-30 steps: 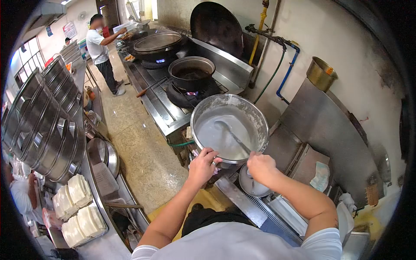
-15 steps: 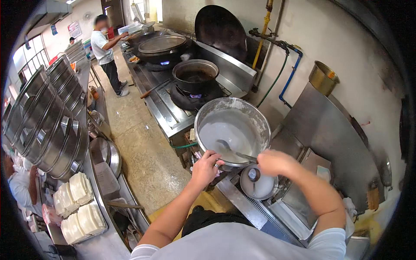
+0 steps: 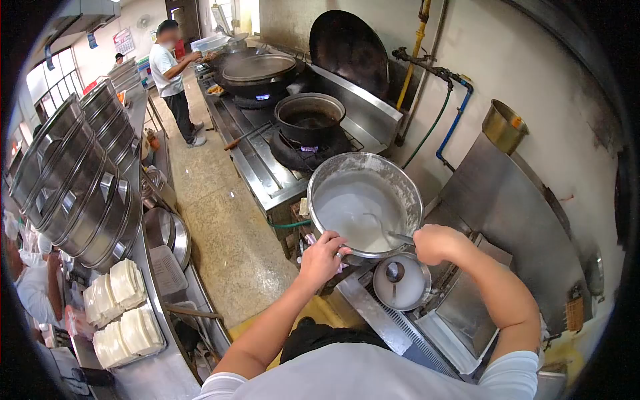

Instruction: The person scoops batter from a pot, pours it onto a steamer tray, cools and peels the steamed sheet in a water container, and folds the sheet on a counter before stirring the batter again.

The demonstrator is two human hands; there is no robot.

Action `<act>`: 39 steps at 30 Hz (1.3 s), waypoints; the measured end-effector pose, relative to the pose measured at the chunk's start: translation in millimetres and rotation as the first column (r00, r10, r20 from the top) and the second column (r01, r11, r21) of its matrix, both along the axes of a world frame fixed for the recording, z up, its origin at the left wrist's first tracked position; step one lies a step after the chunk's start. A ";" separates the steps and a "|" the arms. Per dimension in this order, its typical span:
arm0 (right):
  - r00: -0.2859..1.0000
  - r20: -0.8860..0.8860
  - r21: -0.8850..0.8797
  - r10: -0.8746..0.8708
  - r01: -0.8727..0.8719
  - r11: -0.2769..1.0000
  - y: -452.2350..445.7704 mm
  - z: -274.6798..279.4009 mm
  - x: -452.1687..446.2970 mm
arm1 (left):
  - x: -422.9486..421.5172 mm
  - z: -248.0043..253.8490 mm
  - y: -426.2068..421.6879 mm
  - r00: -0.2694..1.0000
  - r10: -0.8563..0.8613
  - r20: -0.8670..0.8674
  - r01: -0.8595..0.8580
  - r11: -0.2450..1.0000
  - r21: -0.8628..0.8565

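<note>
A large metal mixing bowl (image 3: pixel 420 203) of thin white liquid (image 3: pixel 350 200) stands in front of me, with white residue smeared on its inner wall. My left hand (image 3: pixel 323 258) grips its near rim, and a pinkish cloth (image 3: pixel 341 264) shows beside the fingers. In my right hand (image 3: pixel 440 244), closed at the bowl's right side, is the handle of a ladle (image 3: pixel 399 237). The ladle slants into the bowl, its head mostly sunk in the liquid. Below sits a smaller bowl (image 3: pixel 420 293) of whitish liquid with another ladle (image 3: pixel 395 271) in it.
Beyond the bowl are a wok (image 3: pixel 310 110) on a lit burner and a covered pan (image 3: pixel 260 69). Another person (image 3: pixel 172 77) stands farther along the stove. At left, stacked steel steamers (image 3: pixel 73 193) and trays of white packets (image 3: pixel 123 333) line a counter. A metal box (image 3: pixel 467 313) lies at right.
My right hand has shifted slightly right and down, and the ladle's head has moved right through the liquid. My left hand stays at the rim. The whole view has shifted a little.
</note>
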State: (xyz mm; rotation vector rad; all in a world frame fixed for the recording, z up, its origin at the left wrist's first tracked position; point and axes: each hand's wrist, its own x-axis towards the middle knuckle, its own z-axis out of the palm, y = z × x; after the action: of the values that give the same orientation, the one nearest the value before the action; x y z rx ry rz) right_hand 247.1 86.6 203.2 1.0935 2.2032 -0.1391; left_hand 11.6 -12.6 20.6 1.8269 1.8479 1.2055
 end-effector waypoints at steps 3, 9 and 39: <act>0.998 -0.067 -0.011 -0.010 0.009 1.000 -9.4 6.9 -4.1 | 1.2 -4.7 1.3 1.000 0.019 -0.015 -0.019 1.000 0.010; 0.971 -0.221 0.238 0.087 -0.032 0.971 -41.6 -66.1 -11.2 | 0.3 -2.0 1.8 1.000 0.025 -0.005 -0.025 1.000 0.017; 0.051 -0.542 -0.758 -0.839 0.402 0.514 -46.2 -84.8 45.4 | 3.3 -4.3 4.5 0.996 0.027 -0.080 -0.021 0.997 0.077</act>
State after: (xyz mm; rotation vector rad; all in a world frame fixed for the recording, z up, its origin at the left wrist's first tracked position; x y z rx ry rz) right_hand 292.5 40.3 118.4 1.9834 1.9532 -2.0187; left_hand 15.0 -8.2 16.4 1.9263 1.8960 1.2444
